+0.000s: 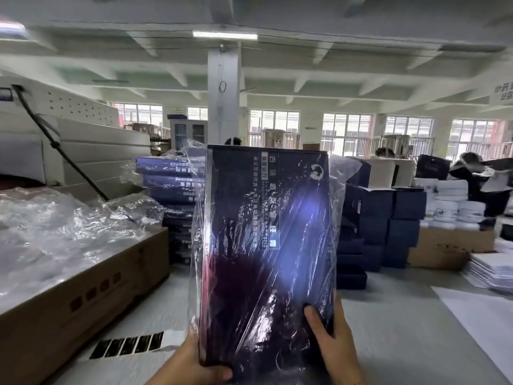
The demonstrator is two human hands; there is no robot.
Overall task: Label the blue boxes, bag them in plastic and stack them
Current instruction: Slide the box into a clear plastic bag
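Head view, box: the dark blue flat cardboard box (266,232) stands upright mid-scene, inside a clear crinkled plastic bag (343,176).
Left hand: the left hand (194,365) grips the near left corner.
Right hand: the right hand (330,345) clamps the near right edge, thumb on the film.
Stack: the stack of bagged blue boxes (175,190) sits far left.
Doing it well: I'd tuck the loose top film, then lay the box flat, edges matched.
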